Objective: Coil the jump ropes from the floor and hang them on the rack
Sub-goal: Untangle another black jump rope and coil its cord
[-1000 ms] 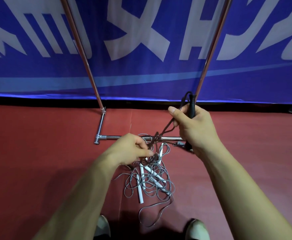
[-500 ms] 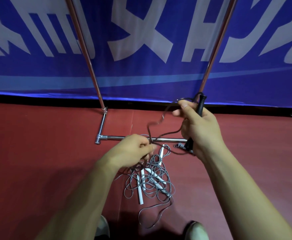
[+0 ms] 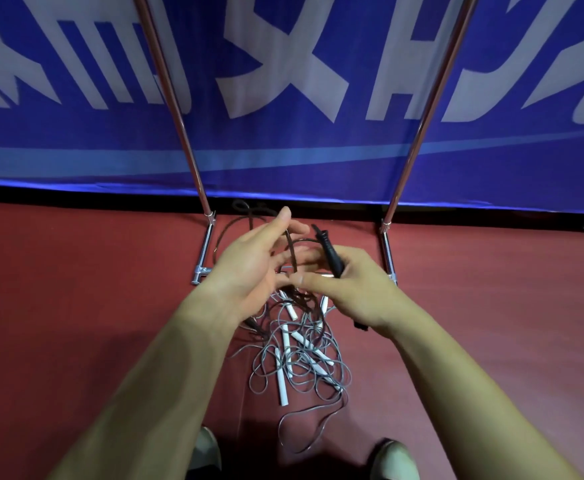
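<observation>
My right hand (image 3: 346, 289) grips the black handle (image 3: 328, 252) of a dark brown jump rope (image 3: 235, 225), whose cord loops up in front of the rack's base. My left hand (image 3: 252, 265) is raised beside it with fingers spread and fairly straight, the dark cord passing across them. On the red floor below both hands lies a tangled pile of grey jump ropes (image 3: 304, 362) with several white handles (image 3: 281, 386). The metal rack (image 3: 183, 133) stands just behind, its two slanted poles rising out of view.
A blue banner with white lettering (image 3: 283, 81) hangs behind the rack. The rack's chrome base bars (image 3: 203, 252) sit on the red floor (image 3: 75, 289). My two shoes (image 3: 392, 460) show at the bottom edge, close to the rope pile.
My left hand has risen from the pile and opened its fingers, bringing a loop of the dark cord up. My right hand has lowered and tilted the black handle toward the left hand.
</observation>
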Demonstrator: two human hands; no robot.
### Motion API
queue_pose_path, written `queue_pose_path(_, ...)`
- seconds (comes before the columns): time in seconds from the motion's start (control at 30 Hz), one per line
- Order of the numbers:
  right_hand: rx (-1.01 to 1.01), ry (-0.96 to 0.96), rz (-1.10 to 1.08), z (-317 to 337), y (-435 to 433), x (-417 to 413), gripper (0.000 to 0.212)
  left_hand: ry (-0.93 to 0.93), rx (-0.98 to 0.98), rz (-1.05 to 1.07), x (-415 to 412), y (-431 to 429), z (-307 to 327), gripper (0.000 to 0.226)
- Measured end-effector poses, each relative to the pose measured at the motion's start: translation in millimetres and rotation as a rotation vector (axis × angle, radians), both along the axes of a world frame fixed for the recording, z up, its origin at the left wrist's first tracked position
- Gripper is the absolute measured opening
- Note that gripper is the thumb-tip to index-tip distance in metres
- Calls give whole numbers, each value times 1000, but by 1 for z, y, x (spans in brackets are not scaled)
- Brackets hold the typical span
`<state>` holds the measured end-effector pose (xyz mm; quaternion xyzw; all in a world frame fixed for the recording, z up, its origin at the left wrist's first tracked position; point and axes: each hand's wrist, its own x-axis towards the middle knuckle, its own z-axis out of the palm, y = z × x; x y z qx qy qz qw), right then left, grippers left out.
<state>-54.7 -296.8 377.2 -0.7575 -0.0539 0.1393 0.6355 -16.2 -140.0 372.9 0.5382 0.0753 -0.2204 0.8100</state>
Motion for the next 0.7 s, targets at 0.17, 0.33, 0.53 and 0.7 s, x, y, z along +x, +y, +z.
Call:
queue_pose_path(0.17, -87, -96, -228, -10, 0, 8, 7, -67, 4, 4, 0, -1, -2, 34)
queue_pose_path(0.33, 84, -81, -409, -1, -5, 10, 20, -384, 467, -135, -3, 1, -14, 16)
queue_pose_path(0.53, 122, -140, -493, 12, -6, 8, 15, -492, 883, -307, -9, 0, -26, 12)
queue_pose_path(0.7, 264, -154, -592, 26, -14, 10, 19, -470, 1034, -373, -8, 7, -41, 25)
